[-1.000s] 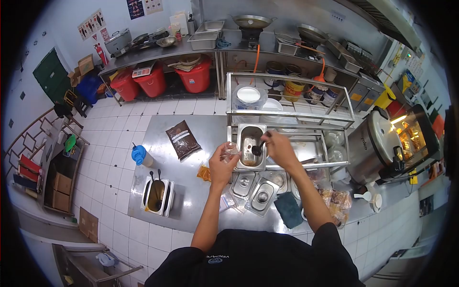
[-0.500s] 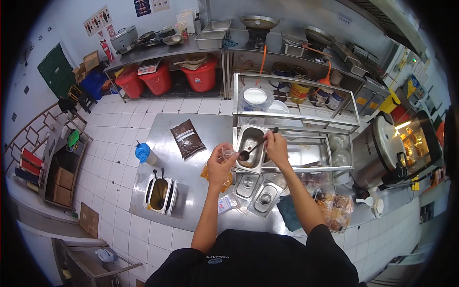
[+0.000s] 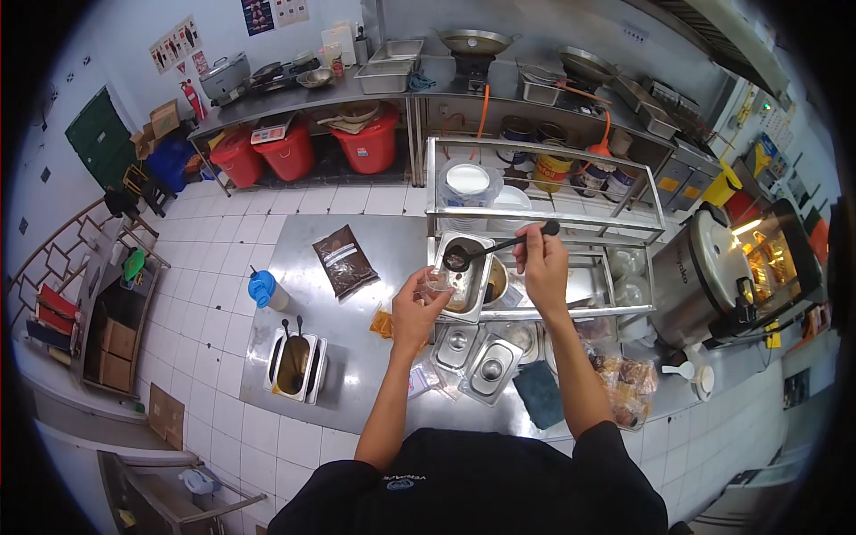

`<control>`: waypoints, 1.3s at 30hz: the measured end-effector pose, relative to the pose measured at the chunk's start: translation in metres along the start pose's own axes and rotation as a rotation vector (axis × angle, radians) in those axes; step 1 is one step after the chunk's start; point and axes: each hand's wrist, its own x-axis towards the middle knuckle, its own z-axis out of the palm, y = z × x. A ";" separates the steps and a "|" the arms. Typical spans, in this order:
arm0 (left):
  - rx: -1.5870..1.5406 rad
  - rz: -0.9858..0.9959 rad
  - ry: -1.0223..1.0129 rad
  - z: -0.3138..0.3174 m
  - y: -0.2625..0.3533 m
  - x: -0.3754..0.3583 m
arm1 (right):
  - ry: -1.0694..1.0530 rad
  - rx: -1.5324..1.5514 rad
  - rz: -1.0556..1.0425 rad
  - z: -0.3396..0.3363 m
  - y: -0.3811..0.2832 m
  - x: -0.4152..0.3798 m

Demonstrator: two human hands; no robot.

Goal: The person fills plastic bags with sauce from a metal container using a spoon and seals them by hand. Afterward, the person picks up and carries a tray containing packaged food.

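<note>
My right hand (image 3: 542, 263) grips the black handle of a ladle (image 3: 486, 251). Its bowl is lifted above the left edge of a steel sauce pan (image 3: 467, 273) set in the counter rack. My left hand (image 3: 417, 308) holds a small clear plastic cup (image 3: 436, 283) just below and left of the ladle bowl, next to the pan. Brown sauce lies in the bottom of the pan.
A brown packet (image 3: 342, 260) and a blue-lidded bottle (image 3: 265, 290) sit on the steel counter (image 3: 357, 352). A sauce tub with two spoons (image 3: 292, 364) is front left. Lidded steel pans (image 3: 474, 358), a dark cloth (image 3: 539, 391), bagged food (image 3: 627, 386) and a rice cooker (image 3: 704, 272) lie right.
My right hand has raised the ladle out of the pan and swung its bowl left, up over the cup. My left hand keeps the cup beside the pan.
</note>
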 end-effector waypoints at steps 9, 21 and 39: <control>-0.008 0.007 -0.014 0.005 0.000 -0.002 | -0.540 -0.461 -0.712 0.017 -0.041 -0.035; -0.001 0.050 0.031 0.002 0.000 -0.002 | -0.372 -0.275 -0.617 0.000 -0.019 -0.032; -0.256 0.122 0.117 0.010 0.020 -0.018 | -0.432 -0.390 -0.215 0.041 0.006 -0.053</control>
